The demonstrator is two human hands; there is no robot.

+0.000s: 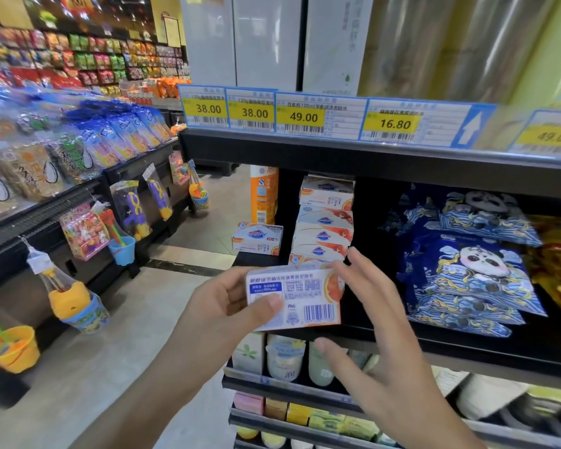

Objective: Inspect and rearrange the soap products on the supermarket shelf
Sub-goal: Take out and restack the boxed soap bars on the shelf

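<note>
My left hand point(227, 303) grips a white soap box point(305, 299) in front of the shelf, with its barcode and printed back toward me and my thumb across the label. My right hand point(366, 306) hovers at the box's right end with fingers spread and relaxed; whether they touch the box is unclear. Behind it a stack of matching soap boxes point(323, 228) stands on the black shelf point(467, 343). One more soap box point(257, 238) lies alone at the shelf's left end.
Blue panda-print packs point(467, 270) fill the shelf to the right of the stack. An orange canister point(263, 194) stands behind the lone box. Price tags point(302, 116) line the shelf above. Jars and small boxes sit on lower shelves; toys hang across the aisle at left.
</note>
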